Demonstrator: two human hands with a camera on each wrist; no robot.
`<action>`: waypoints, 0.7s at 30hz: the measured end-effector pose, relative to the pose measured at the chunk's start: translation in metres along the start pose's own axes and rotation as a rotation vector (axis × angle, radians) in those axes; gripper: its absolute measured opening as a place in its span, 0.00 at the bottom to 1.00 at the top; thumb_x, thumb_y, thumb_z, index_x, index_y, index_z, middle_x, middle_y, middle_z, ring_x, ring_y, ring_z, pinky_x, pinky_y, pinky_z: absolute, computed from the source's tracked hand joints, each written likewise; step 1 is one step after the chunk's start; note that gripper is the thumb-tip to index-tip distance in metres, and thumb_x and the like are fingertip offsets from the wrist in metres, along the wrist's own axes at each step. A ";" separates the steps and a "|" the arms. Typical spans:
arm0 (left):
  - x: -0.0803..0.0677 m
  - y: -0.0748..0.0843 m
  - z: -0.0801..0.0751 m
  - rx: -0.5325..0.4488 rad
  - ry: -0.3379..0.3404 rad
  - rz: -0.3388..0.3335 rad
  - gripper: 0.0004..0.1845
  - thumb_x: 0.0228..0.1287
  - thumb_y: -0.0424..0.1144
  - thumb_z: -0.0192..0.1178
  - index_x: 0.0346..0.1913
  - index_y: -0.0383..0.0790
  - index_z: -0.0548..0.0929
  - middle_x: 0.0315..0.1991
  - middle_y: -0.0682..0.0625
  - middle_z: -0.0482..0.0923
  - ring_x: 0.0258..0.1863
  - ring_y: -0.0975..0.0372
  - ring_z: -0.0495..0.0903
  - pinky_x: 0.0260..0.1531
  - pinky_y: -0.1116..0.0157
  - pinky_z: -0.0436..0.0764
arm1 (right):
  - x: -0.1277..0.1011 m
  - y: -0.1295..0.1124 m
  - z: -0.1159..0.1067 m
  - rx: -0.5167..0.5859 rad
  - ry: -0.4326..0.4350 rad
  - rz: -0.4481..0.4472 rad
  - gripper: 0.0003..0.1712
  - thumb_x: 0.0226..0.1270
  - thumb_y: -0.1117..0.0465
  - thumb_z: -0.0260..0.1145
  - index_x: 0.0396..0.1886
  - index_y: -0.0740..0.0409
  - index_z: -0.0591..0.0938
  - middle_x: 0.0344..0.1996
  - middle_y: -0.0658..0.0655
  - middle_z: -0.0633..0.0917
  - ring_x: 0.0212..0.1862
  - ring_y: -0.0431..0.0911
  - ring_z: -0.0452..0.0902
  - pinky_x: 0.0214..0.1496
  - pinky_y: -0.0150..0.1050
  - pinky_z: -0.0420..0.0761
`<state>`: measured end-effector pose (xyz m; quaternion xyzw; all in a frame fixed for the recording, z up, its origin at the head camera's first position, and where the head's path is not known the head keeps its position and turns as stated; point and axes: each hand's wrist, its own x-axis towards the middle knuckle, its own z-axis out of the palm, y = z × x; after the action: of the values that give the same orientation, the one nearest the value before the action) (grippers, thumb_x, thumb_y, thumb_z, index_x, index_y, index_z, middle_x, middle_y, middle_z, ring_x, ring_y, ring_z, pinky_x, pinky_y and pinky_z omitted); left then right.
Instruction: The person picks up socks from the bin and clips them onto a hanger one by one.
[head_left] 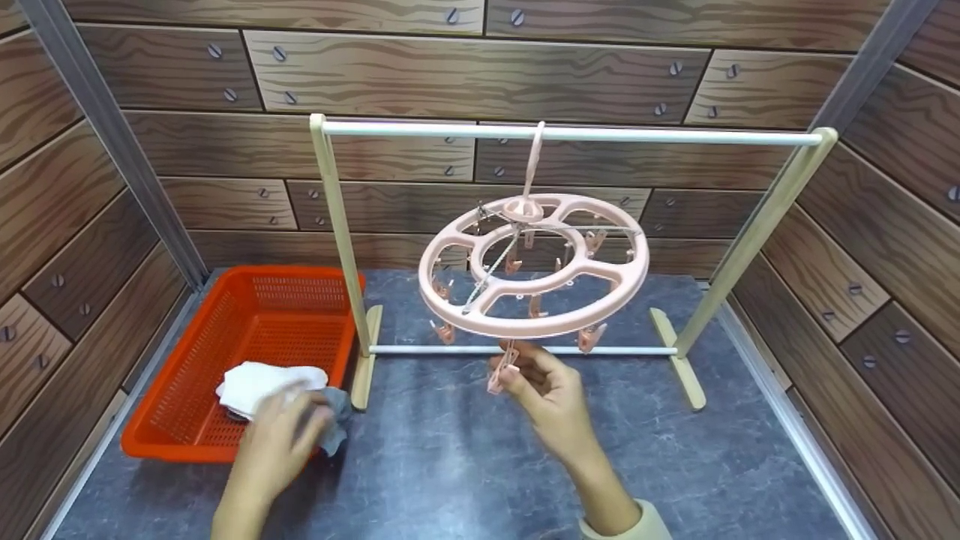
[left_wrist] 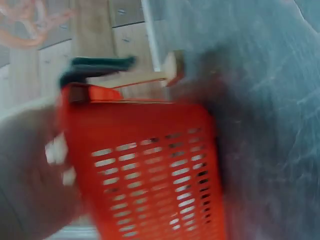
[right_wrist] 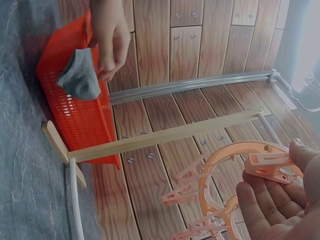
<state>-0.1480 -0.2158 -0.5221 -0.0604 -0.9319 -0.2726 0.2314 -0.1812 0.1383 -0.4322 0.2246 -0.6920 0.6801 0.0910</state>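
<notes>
Left hand (head_left: 281, 431) gripping grey cloth (head_left: 337, 420) at basket (head_left: 172, 442) front corner; right hand (head_left: 544, 390) pinching clip (head_left: 501, 373); nothing hung yet.

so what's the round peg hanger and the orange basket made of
The round pink peg hanger looks like moulded plastic with a smooth matt finish: one-piece ring and spokes. The orange perforated basket also seems plastic, with slotted walls and a slight gloss.
</notes>
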 end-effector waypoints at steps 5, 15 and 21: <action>-0.007 0.011 -0.003 0.023 -0.160 0.098 0.32 0.38 0.46 0.83 0.52 0.55 0.83 0.61 0.50 0.77 0.56 0.51 0.78 0.48 0.47 0.81 | 0.000 -0.002 0.001 0.006 0.000 0.008 0.19 0.67 0.73 0.64 0.57 0.70 0.79 0.42 0.67 0.87 0.41 0.47 0.86 0.43 0.43 0.87; -0.006 0.008 0.009 0.046 0.098 0.241 0.07 0.58 0.36 0.71 0.39 0.44 0.84 0.52 0.48 0.83 0.48 0.52 0.82 0.47 0.53 0.81 | 0.001 -0.003 0.002 0.009 -0.006 0.007 0.19 0.66 0.73 0.64 0.57 0.71 0.79 0.42 0.69 0.86 0.40 0.46 0.86 0.43 0.41 0.86; 0.003 0.023 0.013 -0.092 0.245 0.198 0.07 0.71 0.40 0.58 0.42 0.39 0.79 0.42 0.48 0.82 0.42 0.56 0.80 0.43 0.58 0.74 | 0.000 -0.005 0.001 -0.004 0.010 -0.008 0.18 0.66 0.74 0.64 0.55 0.69 0.81 0.42 0.69 0.87 0.40 0.47 0.86 0.42 0.42 0.87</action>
<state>-0.1506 -0.1897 -0.5193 -0.1289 -0.8728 -0.2962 0.3659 -0.1789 0.1379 -0.4278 0.2238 -0.6919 0.6795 0.0975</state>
